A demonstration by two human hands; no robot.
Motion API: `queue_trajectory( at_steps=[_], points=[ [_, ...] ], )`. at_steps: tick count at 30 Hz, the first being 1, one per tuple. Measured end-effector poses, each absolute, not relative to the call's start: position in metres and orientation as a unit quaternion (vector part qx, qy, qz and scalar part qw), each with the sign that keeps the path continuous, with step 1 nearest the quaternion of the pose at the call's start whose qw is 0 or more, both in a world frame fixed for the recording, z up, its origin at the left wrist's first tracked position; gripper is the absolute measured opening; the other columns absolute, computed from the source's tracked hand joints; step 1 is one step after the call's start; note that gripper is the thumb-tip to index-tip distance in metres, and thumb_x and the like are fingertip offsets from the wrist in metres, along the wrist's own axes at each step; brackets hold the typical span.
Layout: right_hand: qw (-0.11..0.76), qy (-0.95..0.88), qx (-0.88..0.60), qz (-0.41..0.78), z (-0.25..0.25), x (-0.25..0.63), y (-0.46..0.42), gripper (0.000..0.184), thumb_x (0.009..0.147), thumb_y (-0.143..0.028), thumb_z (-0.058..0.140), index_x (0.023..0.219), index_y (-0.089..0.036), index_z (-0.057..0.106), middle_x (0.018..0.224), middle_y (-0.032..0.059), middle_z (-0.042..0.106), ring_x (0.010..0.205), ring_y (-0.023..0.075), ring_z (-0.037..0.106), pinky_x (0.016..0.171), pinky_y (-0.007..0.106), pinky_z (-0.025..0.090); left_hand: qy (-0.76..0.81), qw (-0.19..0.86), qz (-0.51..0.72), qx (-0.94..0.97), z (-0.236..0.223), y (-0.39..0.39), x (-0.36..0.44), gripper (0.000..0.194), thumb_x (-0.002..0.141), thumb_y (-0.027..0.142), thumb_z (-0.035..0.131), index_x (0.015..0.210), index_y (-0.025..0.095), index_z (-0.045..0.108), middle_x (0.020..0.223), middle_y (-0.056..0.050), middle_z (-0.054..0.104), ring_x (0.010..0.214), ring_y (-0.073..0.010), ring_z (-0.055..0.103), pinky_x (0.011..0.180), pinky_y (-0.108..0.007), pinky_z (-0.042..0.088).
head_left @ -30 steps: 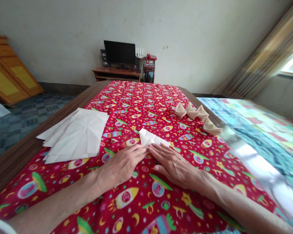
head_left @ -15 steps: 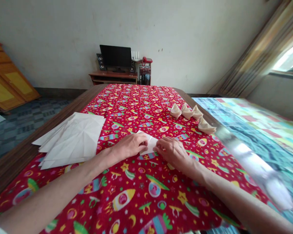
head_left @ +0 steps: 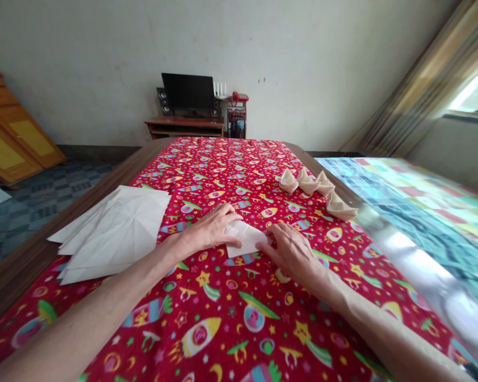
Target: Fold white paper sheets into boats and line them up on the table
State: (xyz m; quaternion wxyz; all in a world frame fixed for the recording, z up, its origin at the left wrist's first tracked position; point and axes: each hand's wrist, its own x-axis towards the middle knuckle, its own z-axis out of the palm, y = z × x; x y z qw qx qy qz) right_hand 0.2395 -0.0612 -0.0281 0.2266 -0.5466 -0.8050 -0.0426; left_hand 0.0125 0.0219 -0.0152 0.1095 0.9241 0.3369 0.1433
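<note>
Paper [head_left: 247, 240], white and folded into a small straight-edged piece, is positioned between the hands, over the red printed cloth [head_left: 203, 297]. Left hand [head_left: 212, 228] grasps its left end, thumb at the near edge; right hand [head_left: 290, 249] pinches its right end. The cloth covers a brown table [head_left: 131, 167]; a black monitor [head_left: 188, 91] stands before the far wall [head_left: 322, 69].

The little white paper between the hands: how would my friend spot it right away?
Find the red rocket-print cloth on the table. Around its middle, look between the left hand and the right hand for a small folded paper. It's far smaller than the white sheets piled on the left, and flatter than the four cream folded shapes on the right.
</note>
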Motion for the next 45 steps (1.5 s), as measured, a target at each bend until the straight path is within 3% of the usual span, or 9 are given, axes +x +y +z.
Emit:
queue_trajectory(
  at_steps=[5, 17, 23, 27, 33, 37, 45],
  points=[
    [0.271, -0.806, -0.527, 0.002, -0.028, 0.238, -0.060, 0.014, 0.085, -0.031, 0.057, 0.082, -0.020, 0.050, 0.074, -0.0002, 0.056, 0.068, 0.0135, 0.052, 0.063, 0.025, 0.039, 0.340, 0.121, 0.148, 0.921, -0.014, 0.019, 0.012, 0.056, 0.069, 0.051, 0.071, 0.113, 0.021, 0.056, 0.109, -0.005, 0.047, 0.104, -0.0213, 0.050, 0.095, -0.034, 0.044],
    [0.331, -0.813, -0.479, 0.033, -0.026, 0.237, -0.060, 0.016, 0.083, -0.031, 0.060, 0.092, -0.020, 0.054, 0.086, 0.0051, 0.058, 0.079, 0.0172, 0.055, 0.071, 0.030, 0.044, 0.287, 0.114, 0.161, 0.937, -0.014, 0.020, 0.013, 0.046, 0.071, 0.039, 0.073, 0.109, 0.019, 0.055, 0.111, -0.006, 0.052, 0.106, -0.0218, 0.049, 0.095, -0.035, 0.042],
    [0.281, -0.801, -0.525, 0.064, -0.031, 0.234, -0.052, 0.014, 0.078, -0.028, 0.063, 0.086, -0.020, 0.054, 0.077, -0.0003, 0.057, 0.070, 0.0133, 0.053, 0.063, 0.024, 0.039, 0.278, 0.117, 0.151, 0.941, -0.013, 0.020, 0.015, 0.050, 0.072, 0.038, 0.073, 0.115, 0.020, 0.052, 0.116, -0.007, 0.051, 0.110, -0.0227, 0.048, 0.098, -0.036, 0.039],
    [0.261, -0.789, -0.551, 0.077, -0.030, 0.231, -0.049, 0.021, 0.075, -0.029, 0.065, 0.090, -0.020, 0.055, 0.073, -0.0017, 0.056, 0.066, 0.0124, 0.051, 0.059, 0.023, 0.035, 0.302, 0.108, 0.147, 0.936, -0.010, 0.018, 0.017, 0.046, 0.071, 0.036, 0.073, 0.106, 0.017, 0.051, 0.111, -0.008, 0.052, 0.107, -0.0238, 0.047, 0.096, -0.038, 0.040],
    [0.255, -0.777, -0.570, 0.080, -0.022, 0.225, -0.050, 0.015, 0.074, -0.028, 0.065, 0.072, -0.019, 0.053, 0.076, -0.0004, 0.054, 0.068, 0.0125, 0.050, 0.058, 0.022, 0.033, 0.347, 0.098, 0.158, 0.919, -0.011, 0.018, 0.018, 0.050, 0.064, 0.042, 0.076, 0.098, 0.018, 0.049, 0.103, -0.005, 0.053, 0.099, -0.0238, 0.050, 0.088, -0.037, 0.043],
    [0.278, -0.790, -0.535, 0.112, -0.025, 0.224, -0.050, 0.005, 0.077, -0.022, 0.059, 0.078, -0.019, 0.056, 0.073, -0.0014, 0.057, 0.066, 0.0115, 0.051, 0.057, 0.021, 0.033, 0.360, 0.118, 0.178, 0.908, -0.016, 0.023, 0.017, 0.052, 0.063, 0.043, 0.076, 0.102, 0.019, 0.051, 0.098, -0.003, 0.058, 0.091, -0.0214, 0.054, 0.081, -0.034, 0.044],
    [0.305, -0.790, -0.524, 0.086, -0.029, 0.222, -0.050, 0.016, 0.079, -0.019, 0.059, 0.064, -0.017, 0.053, 0.068, -0.0019, 0.053, 0.060, 0.0089, 0.048, 0.053, 0.019, 0.031, 0.359, 0.210, 0.269, 0.869, -0.024, 0.029, 0.012, 0.010, 0.073, 0.023, 0.069, 0.073, 0.017, 0.060, 0.072, 0.002, 0.059, 0.067, -0.0118, 0.055, 0.061, -0.022, 0.042]
  ],
)
